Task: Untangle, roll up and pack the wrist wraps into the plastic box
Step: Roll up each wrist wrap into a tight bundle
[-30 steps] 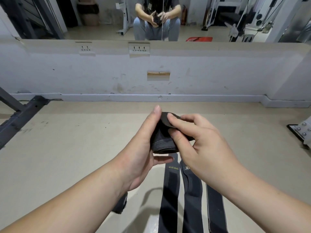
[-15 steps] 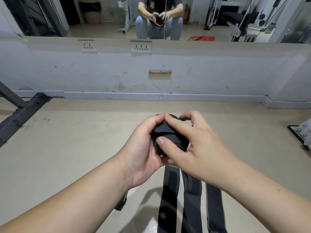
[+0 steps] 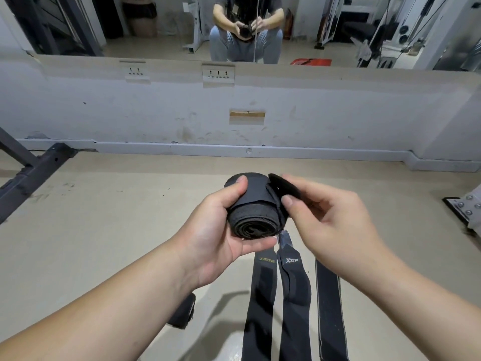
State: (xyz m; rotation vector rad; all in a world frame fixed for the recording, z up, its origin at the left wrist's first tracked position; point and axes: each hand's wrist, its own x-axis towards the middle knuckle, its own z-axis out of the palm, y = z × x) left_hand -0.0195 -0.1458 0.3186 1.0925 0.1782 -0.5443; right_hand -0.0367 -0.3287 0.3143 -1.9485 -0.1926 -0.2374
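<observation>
Rolled wrist wrap (image 3: 253,214): up in the air, dead centre between both hands, spiral end facing the person, long axis running away toward the wall.
Left hand (image 3: 216,235): cradles the roll from its left side, thumb clamped over the top, fingers curled underneath. It carries the whole bundle.
Right hand (image 3: 335,230): just to the right of the roll, thumb and fingers pinching the closing tab.
Closing tab (image 3: 283,190): lifted off the roll at its upper right edge, not pressed down yet.
Key relation: the tab stands to the right of the roll and lies across its axis, so it has to travel left and down over the outer layer. The right hand is the nearer one for that, and the left only needs to stop the roll turning.
Step, by my reading: sealing this roll shut. Packing comes after.
Risk: if that left thumb eases off, the coils could spring loose.
Flat wraps: three lie side by side on the floor (image 3: 104,230) below the hands, lengthwise toward the person: the XUEYING strap (image 3: 260,295), the XTEP strap (image 3: 294,295) and a plain strap (image 3: 329,308).
Dark bundle (image 3: 183,312): half hidden under the left forearm, possibly another rolled wrap. Can't say for sure.
Plastic box: not in view.
</observation>
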